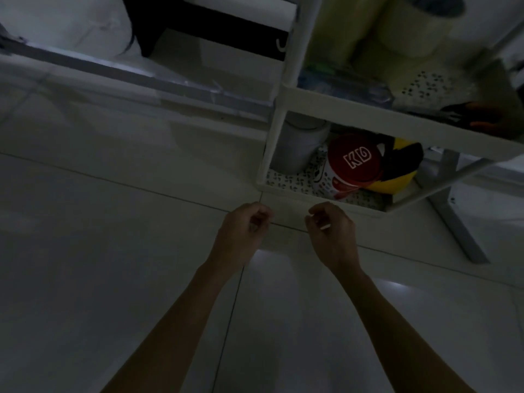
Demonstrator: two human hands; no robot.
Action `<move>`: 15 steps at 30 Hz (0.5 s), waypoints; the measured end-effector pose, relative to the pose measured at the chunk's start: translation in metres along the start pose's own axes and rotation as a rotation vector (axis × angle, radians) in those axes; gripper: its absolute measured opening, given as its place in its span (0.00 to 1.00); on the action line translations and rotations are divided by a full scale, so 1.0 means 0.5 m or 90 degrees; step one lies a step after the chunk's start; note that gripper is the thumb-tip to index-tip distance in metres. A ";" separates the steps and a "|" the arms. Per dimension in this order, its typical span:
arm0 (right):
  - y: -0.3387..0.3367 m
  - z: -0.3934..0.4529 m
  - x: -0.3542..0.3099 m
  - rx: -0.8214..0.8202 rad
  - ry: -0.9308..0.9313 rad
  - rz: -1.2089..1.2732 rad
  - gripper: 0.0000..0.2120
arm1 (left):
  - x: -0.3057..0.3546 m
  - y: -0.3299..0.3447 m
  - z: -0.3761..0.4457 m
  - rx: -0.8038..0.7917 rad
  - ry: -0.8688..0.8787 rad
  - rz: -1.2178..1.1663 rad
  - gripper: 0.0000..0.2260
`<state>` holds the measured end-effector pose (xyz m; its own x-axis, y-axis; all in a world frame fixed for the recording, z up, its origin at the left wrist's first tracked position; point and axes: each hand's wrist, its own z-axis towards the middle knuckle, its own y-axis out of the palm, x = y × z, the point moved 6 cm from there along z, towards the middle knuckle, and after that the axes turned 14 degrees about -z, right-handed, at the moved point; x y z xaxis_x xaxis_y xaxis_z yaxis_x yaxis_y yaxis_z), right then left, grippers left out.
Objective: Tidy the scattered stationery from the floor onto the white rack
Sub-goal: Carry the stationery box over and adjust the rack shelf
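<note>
**Dim room, bare tiles, both hands curled in front of the white rack**

The light is low and everything reads grey. The floor (113, 251) is pale glossy tile with thin dark grout lines, and 2 soft patches of reflected light show on it between and beside the forearms. No loose stationery shows on the tiles in view.

The left hand (243, 231) and the right hand (333, 234) hang side by side above the floor, near each other but apart, just in front of the rack's lower tray. The fingers of the left hand are curled inward with nothing visible in them. The fingers of the right hand are curled too, and a small pale sliver (325, 226) shows at them; whether it is an object being gripped, I cannot tell in this light.

The white rack (279, 131) stands at the right, its tiers seen from above. On the lower tray a grey cylinder (297, 146) stands at the left corner, a red-lidded tub (353, 163) marked "KD" leans beside it, and a yellow and black item (399, 165) sits just behind the tub. The tier above holds pale rolls (402, 29), blurred, and dark objects at the far right edge that I cannot make out.

Behind the rack a grey rail (141, 80) runs slantwise along the floor.
</note>
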<state>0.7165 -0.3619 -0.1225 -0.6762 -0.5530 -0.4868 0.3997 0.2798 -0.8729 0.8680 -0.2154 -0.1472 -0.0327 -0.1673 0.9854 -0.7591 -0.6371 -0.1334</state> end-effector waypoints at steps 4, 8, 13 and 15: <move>-0.056 -0.014 0.080 0.043 0.034 -0.002 0.05 | 0.030 0.079 -0.005 -0.039 0.020 0.020 0.08; -0.114 -0.028 0.171 0.082 0.081 0.008 0.04 | 0.072 0.168 0.000 -0.077 0.070 0.073 0.09; -0.154 -0.025 0.279 0.095 0.129 0.027 0.09 | 0.126 0.281 0.006 -0.108 0.143 0.207 0.15; -0.155 -0.020 0.315 0.075 0.156 0.042 0.15 | 0.131 0.328 0.007 -0.136 0.152 0.265 0.22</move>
<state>0.5727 -0.4629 -0.1318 -0.7703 -0.3261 -0.5480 0.5071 0.2078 -0.8364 0.7435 -0.3336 -0.1048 -0.4882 -0.1812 0.8537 -0.7651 -0.3817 -0.5185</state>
